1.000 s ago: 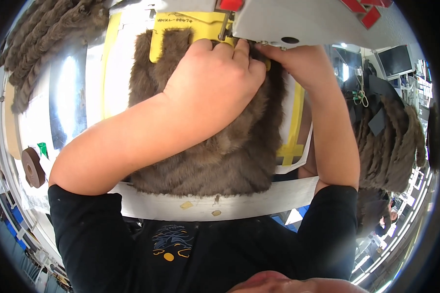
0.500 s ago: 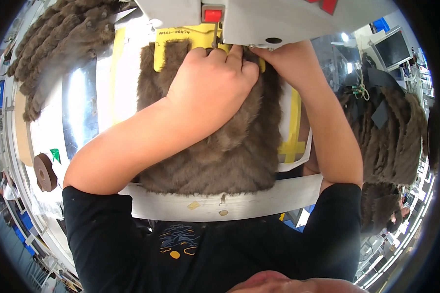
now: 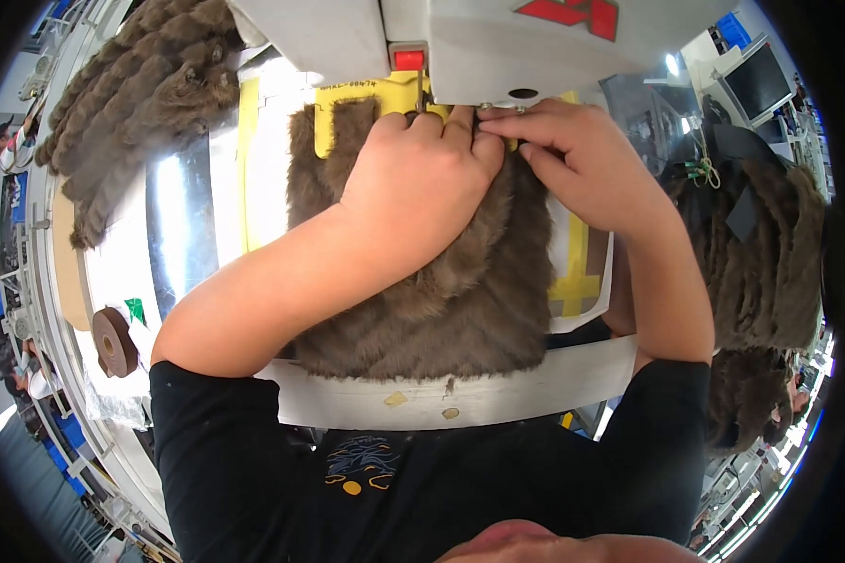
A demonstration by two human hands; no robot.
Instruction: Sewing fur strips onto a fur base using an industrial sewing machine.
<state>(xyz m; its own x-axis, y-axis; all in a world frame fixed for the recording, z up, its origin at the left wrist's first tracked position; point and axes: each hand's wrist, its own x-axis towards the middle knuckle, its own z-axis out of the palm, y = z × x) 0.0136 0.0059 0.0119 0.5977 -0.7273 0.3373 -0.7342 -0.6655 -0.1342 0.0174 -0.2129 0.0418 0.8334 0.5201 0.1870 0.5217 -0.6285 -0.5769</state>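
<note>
A brown fur piece (image 3: 432, 333) lies on the white work surface under the sewing machine head (image 3: 488, 56). Against its far part rests a yellow template plate (image 3: 324, 127) with a U-shaped cut-out. My left hand (image 3: 422, 178) has its fingers bent down on the fur and plate, right at the machine's needle bar (image 3: 422, 89); those fingertips are partly hidden. To its right is my right hand (image 3: 591, 164), fingers stretched leftward along the machine's lower edge, the thumb apart from them. Its fingertips come close to the left hand's and seem to touch the fur's far edge.
Bundled fur strips (image 3: 150, 94) lie at the far left. A brown tape roll (image 3: 115, 342) sits on the left of the table. More fur (image 3: 760, 263) hangs at the right, below a dark monitor (image 3: 759, 89). Yellow tape (image 3: 573, 281) marks the surface right of the fur.
My right hand has drawn out from beneath the machine head, and more of its fingers and thumb shows. The left hand stays on the fur. The whole view has shifted slightly.
</note>
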